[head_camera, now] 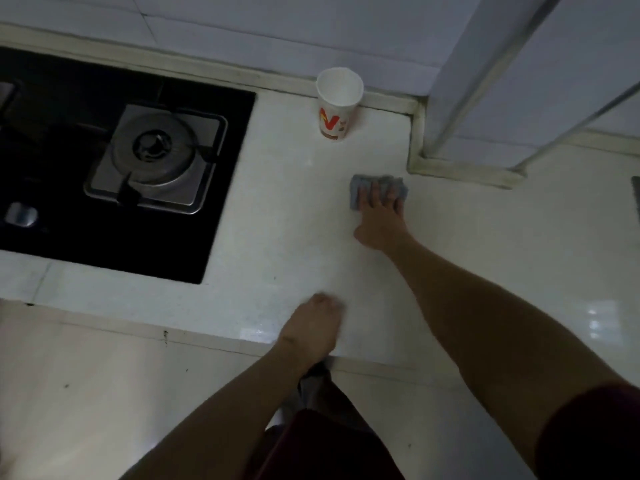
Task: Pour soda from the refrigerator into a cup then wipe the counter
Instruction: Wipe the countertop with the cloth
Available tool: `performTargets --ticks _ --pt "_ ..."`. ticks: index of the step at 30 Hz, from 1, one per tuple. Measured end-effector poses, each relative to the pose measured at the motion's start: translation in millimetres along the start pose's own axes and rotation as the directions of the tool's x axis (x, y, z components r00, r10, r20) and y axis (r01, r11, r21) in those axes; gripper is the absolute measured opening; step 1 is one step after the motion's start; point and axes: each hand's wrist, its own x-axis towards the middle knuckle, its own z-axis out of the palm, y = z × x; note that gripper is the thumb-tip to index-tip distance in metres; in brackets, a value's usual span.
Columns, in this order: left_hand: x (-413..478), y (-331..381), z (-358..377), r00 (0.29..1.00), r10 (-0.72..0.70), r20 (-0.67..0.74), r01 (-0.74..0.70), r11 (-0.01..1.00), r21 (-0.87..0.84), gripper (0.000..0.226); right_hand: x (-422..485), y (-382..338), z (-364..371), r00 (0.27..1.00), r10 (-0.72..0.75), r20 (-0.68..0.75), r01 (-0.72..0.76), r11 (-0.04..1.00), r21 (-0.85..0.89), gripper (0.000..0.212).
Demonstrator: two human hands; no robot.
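Cup (335, 121) on ctr (294, 209), fill unclear.

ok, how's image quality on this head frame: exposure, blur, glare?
Head view: dim, underexposed throughout; left hand at the counter edge smeared by motion blur; right hand and grey cloth soft but readable; faint glare on that edge; wide-angle skews the wall lines; cup fairly sharp.

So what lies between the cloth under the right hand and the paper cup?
Nothing: in the head view, only bare counter separates cloth and cup.
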Motion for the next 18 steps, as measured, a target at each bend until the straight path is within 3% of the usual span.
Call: performTargets --ticks 3,6,13,18 --pt "21.5 -7.8 -17.1 0.999 -0.016 -0.045 0.019 0.998 0.063 0.047 42.5 9.1 -27.6 1.0 0.018 0.01 -0.018 1.0 -0.014 0.094" --pt "38.6 -15.3 -30.4 0.997 -0.077 0.006 0.075 0.99 0.118 0.057 72.0 16.6 -50.0 0.999 0.045 -0.014 -0.045 0.999 -0.003 0.095" --pt "45.6 -20.6 -25.3 0.995 -0.092 0.037 0.091 0.996 0.018 0.054 126.2 28.0 -83.9 0.994 0.111 -0.013 -0.11 0.994 0.02 0.086" --pt "47.3 -20.7 -23.4 0.993 -0.109 0.036 0.111 0.993 -0.046 0.053 146.4 33.7 -87.3 0.995 0.077 -0.069 -0.074 0.996 0.057 0.084"
